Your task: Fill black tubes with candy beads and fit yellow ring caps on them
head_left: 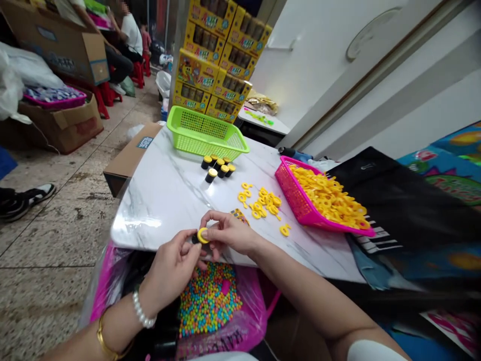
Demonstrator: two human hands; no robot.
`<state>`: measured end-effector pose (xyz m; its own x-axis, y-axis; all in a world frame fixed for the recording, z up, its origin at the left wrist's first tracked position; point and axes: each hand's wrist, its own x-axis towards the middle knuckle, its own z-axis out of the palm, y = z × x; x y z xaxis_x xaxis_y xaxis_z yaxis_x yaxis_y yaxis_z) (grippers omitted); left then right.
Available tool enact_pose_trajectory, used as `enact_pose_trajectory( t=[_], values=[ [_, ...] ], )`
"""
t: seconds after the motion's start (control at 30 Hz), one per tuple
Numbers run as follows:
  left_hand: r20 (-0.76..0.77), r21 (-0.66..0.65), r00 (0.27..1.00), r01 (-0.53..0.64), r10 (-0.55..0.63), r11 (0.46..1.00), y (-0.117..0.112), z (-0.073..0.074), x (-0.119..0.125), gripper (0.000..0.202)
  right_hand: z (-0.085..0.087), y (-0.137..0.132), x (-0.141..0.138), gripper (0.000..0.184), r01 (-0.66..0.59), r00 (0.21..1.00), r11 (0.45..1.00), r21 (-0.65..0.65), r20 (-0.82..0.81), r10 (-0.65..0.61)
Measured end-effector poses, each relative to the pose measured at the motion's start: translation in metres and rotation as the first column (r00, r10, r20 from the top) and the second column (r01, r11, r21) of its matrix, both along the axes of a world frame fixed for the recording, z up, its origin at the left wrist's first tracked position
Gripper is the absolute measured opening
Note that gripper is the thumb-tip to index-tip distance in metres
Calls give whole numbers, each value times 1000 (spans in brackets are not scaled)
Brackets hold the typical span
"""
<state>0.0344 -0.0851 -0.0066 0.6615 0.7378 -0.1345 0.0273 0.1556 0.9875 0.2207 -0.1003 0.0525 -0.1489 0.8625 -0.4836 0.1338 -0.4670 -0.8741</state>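
Observation:
Between my two hands, at the table's front edge, is a small black canister with a yellow ring-shaped cap against its end. My left hand is closed around the canister, its fingers hiding most of it. My right hand pinches the yellow cap, thumb on its face. Whether the cap is fully seated I cannot tell. A patterned sticker sheet lies partly behind my right hand. Below my hands, a pink bin lined with clear plastic holds many colourful beads and black canisters.
Several yellow-topped black canisters stand before a green basket. Loose yellow caps lie beside a pink basket heaped with yellow caps. Yellow boxes are stacked behind the table. A black bag lies right; people sit far left.

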Motion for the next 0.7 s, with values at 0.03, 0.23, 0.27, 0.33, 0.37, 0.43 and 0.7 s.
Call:
enact_pose_trajectory(
  t=[0.03,0.23,0.27,0.33,0.37,0.43,0.7],
  values=[
    [-1,56,999,-36,36,998,-2,-3,-3,40,2,7,6,36,46,999,999,21,24,-47],
    [-401,595,899,400,-174,697,-9,-9,-21,19,3,66,55,22,450,830,863,231,249,-499],
    [-525,618,834,512,-172,597,-10,-9,-22,18,1,73,61,19,484,795,840,246,278,-539],
    [-705,584,700,664,-114,467,-11,-10,-23,19,-3,77,69,14,484,758,833,267,348,-552],
    [-751,560,654,703,-89,439,-12,-11,-24,22,-4,75,71,13,459,729,837,299,413,-547],
    [-770,562,636,712,-48,420,-11,-9,-29,25,-4,64,77,19,363,595,835,414,587,-550],
    [-826,563,526,782,202,268,-14,-6,-29,25,-19,17,106,40,86,90,954,287,951,-294]
  ],
)
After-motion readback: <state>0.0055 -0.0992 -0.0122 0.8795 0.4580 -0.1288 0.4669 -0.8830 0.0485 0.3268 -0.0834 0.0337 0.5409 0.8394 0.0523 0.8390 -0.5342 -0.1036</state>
